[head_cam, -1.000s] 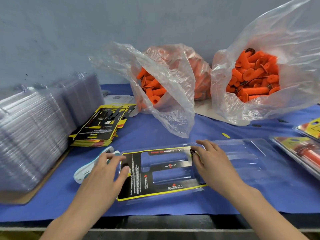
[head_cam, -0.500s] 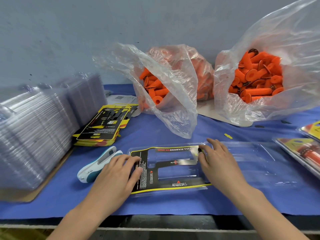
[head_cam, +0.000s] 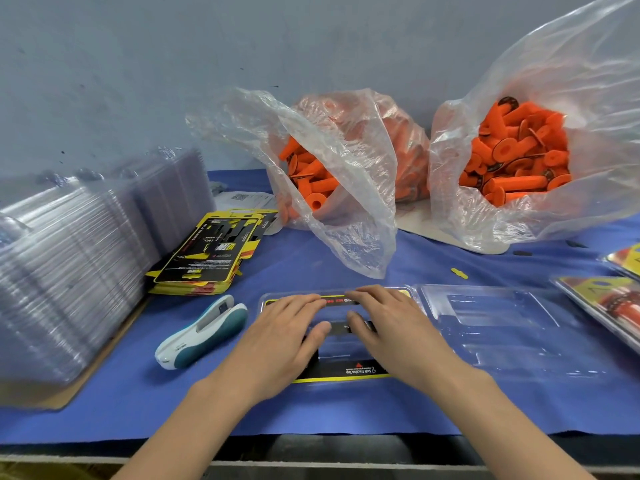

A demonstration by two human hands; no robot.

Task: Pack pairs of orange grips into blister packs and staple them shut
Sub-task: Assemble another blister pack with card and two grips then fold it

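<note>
An open clear blister pack (head_cam: 491, 327) lies flat on the blue cloth, its left half holding a black-and-yellow printed card (head_cam: 346, 370). My left hand (head_cam: 284, 336) and my right hand (head_cam: 391, 327) both lie on that card with fingers straight, pressing it down. The pack's right half is bare moulded plastic. Orange grips fill two clear bags at the back, one in the middle (head_cam: 311, 178) and one to the right (head_cam: 516, 161). A white-and-teal stapler (head_cam: 202, 332) lies just left of my left hand.
A tall stack of clear blister packs (head_cam: 69, 271) fills the left side. A pile of printed cards (head_cam: 211, 258) sits behind the stapler. Finished packs (head_cam: 606, 303) lie at the right edge. The table's front edge (head_cam: 311, 441) runs close below my wrists.
Both hands have slid inward from the card's left and right ends to its middle and upper edge. The view has shifted slightly.
</note>
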